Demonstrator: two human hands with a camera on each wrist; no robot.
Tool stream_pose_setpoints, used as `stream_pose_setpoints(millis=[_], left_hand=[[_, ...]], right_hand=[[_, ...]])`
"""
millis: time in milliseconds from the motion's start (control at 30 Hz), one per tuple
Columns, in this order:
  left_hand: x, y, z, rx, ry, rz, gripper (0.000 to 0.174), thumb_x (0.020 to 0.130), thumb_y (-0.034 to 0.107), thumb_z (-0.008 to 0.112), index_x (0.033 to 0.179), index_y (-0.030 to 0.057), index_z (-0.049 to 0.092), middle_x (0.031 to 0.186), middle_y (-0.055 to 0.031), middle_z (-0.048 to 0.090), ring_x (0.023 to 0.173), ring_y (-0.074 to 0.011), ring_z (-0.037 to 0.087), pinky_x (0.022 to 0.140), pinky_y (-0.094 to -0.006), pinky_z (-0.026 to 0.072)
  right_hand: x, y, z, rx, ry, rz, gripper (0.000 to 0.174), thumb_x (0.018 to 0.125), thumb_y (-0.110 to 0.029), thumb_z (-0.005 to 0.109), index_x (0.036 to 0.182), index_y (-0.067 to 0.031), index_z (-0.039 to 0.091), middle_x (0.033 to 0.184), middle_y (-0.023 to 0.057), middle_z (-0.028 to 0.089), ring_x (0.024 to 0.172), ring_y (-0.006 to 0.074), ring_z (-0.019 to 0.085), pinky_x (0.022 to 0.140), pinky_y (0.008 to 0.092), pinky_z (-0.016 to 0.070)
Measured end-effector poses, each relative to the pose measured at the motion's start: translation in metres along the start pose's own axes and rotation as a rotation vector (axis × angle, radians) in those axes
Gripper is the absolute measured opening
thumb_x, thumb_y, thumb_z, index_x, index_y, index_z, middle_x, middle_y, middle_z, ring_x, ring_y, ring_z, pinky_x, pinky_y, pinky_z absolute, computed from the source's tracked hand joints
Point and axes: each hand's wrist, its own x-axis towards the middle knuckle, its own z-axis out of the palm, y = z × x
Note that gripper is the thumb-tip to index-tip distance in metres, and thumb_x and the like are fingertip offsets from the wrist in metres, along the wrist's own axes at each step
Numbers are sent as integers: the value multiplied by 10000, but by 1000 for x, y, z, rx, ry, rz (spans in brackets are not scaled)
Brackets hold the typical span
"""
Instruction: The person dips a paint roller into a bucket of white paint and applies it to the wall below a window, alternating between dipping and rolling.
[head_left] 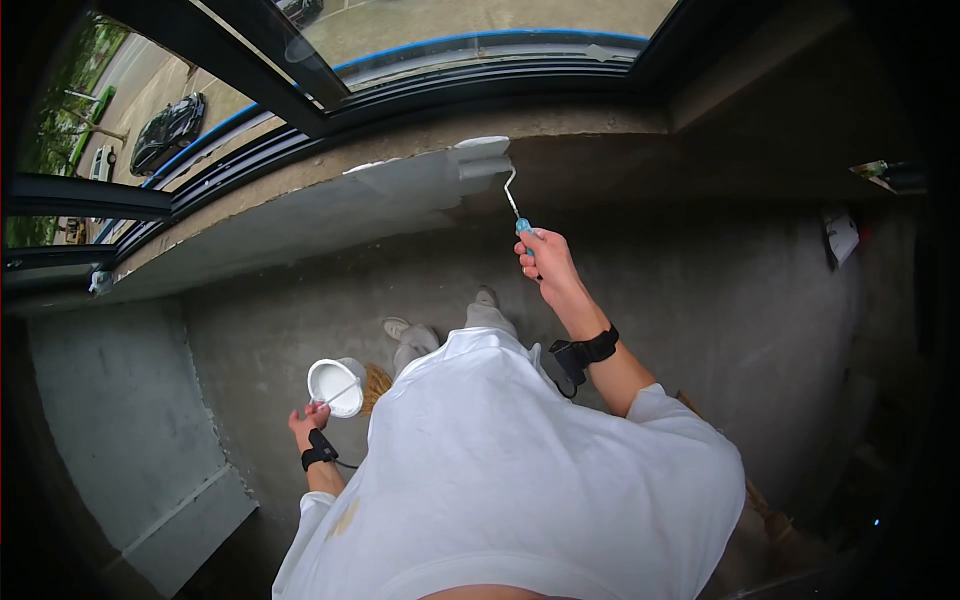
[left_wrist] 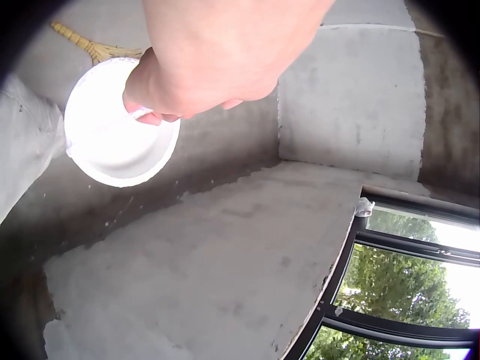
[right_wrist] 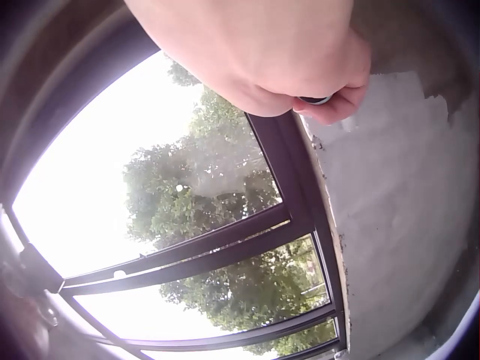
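My right hand (head_left: 550, 262) grips the blue handle of a paint roller (head_left: 511, 185), its bent wire frame reaching up to the low wall below the window. The roller's cover lies against wet-looking light grey paint (head_left: 430, 185) near the top edge of that wall. In the right wrist view, the fingers curl round the handle and the roller itself is hidden. My left hand (head_left: 307, 422) holds a white bucket (head_left: 361, 372) by its handle, low at my left side. White paint shows inside the bucket, and fingers overlap its rim in the left wrist view.
Dark window frames (head_left: 480, 105) run above the painted wall. A straw broom (head_left: 377, 387) is right beside the bucket. Bare darker wall (head_left: 600, 165) continues to the right of the paint. Grey concrete floor (head_left: 270, 320) lies around my shoes (head_left: 397, 327).
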Motion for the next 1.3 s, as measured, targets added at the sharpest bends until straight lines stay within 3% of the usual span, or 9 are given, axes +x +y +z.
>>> stream_pose_setpoints(millis=[133, 233, 300, 467, 967, 1167, 1300], left_hand=[[-10, -3, 4, 12, -46, -28, 354, 814, 406, 504, 686, 128, 328, 619, 6, 328, 642, -155, 345, 693, -346, 306], [-5, 1, 5, -36, -93, -59, 331, 824, 402, 535, 727, 135, 364, 691, -4, 364, 717, -174, 365, 780, -358, 333], [-5, -3, 9, -12, -68, -19, 340, 805, 396, 502, 674, 129, 338, 596, 9, 319, 597, -148, 340, 678, -331, 309], [-31, -15, 12, -17, -58, -17, 334, 797, 393, 505, 672, 131, 340, 587, 10, 317, 580, -145, 335, 664, -324, 308], [-21, -11, 16, 23, -59, -15, 349, 790, 410, 513, 684, 132, 331, 608, 7, 325, 616, -152, 351, 694, -340, 318], [-10, -17, 18, 49, -85, -18, 361, 789, 418, 516, 686, 129, 327, 620, -2, 326, 648, -165, 355, 713, -350, 317], [-31, -30, 31, 28, -125, -34, 359, 784, 413, 523, 691, 123, 332, 618, 5, 319, 635, -151, 349, 695, -332, 312]], right_hand=[[45, 22, -11, 26, 37, 42, 130, 948, -133, 519, 846, -54, 514, 720, 5, 524, 521, 37, 436, 415, 190, 311], [82, 39, -18, 13, 94, 71, 136, 936, -113, 530, 820, -44, 509, 699, 8, 526, 495, 33, 418, 405, 183, 308], [102, 49, -23, -16, 136, 90, 130, 925, -96, 540, 814, -36, 506, 689, 9, 525, 480, 26, 400, 399, 174, 304], [131, 61, -28, -66, 209, 117, 145, 911, -92, 552, 783, -38, 511, 666, 21, 536, 466, 45, 409, 394, 176, 304], [-36, -24, -11, -37, 80, -137, 116, 945, -161, 549, 908, -52, 538, 727, -7, 512, 499, 18, 396, 394, 180, 276], [-41, -30, -19, -15, 34, -142, 114, 943, -158, 550, 903, -52, 540, 726, -7, 511, 501, 18, 397, 395, 179, 276], [-10, -16, -33, -46, 73, -100, 108, 938, -150, 551, 883, -57, 541, 718, -5, 516, 500, 19, 405, 395, 176, 280]])
